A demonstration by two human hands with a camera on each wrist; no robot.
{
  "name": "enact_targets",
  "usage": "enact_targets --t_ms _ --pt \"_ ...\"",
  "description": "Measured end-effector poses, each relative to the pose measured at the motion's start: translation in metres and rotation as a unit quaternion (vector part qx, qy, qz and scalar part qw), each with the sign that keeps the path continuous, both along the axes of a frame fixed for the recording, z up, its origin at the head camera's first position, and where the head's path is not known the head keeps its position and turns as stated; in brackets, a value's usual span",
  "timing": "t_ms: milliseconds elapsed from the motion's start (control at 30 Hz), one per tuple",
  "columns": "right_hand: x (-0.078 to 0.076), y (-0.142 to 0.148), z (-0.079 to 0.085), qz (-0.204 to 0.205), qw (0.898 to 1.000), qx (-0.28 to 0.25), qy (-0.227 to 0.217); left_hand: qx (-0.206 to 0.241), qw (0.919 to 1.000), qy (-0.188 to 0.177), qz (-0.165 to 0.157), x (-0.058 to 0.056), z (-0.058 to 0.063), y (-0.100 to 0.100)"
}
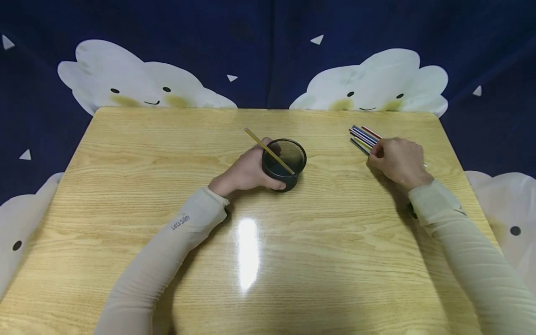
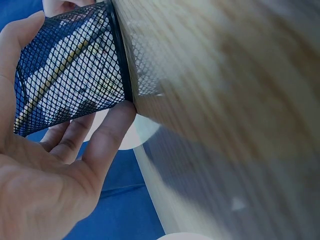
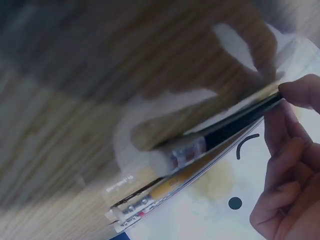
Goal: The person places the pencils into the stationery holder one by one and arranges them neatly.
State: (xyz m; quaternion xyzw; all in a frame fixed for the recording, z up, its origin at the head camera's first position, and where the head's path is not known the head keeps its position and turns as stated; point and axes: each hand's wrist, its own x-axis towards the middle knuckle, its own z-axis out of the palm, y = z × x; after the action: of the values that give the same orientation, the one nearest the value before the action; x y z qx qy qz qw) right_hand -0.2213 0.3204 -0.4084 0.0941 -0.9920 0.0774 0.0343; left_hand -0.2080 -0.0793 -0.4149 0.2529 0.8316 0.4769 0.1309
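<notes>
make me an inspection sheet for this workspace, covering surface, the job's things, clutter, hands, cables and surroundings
surface: wood-grain tabletop, with a bright light reflection near its middle
job's things: black mesh pen cup with one yellow pencil leaning in it, its upper end sticking out past the rim; mixed-colour pencils lying side by side at the far right
clutter: nothing seen
left hand: grips the pen cup
right hand: pinches a dark pencil among the mixed-colour ones
cables: nothing seen
surroundings: dark blue backdrop printed with smiling white clouds and small white triangles
</notes>
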Motion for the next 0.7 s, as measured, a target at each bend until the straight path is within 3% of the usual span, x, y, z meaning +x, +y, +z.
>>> enact_targets --t_ms 333,700 --pt "0.005 -0.007 0.006 0.009 0.999 -0.033 0.02 0.001 1.0 -0.003 -0.004 0.0 0.001 -0.001" --pt "0.015 -0.042 0.027 0.057 0.987 -0.115 0.096 -0.001 1.0 -0.003 -0.001 0.0 0.0 0.0"
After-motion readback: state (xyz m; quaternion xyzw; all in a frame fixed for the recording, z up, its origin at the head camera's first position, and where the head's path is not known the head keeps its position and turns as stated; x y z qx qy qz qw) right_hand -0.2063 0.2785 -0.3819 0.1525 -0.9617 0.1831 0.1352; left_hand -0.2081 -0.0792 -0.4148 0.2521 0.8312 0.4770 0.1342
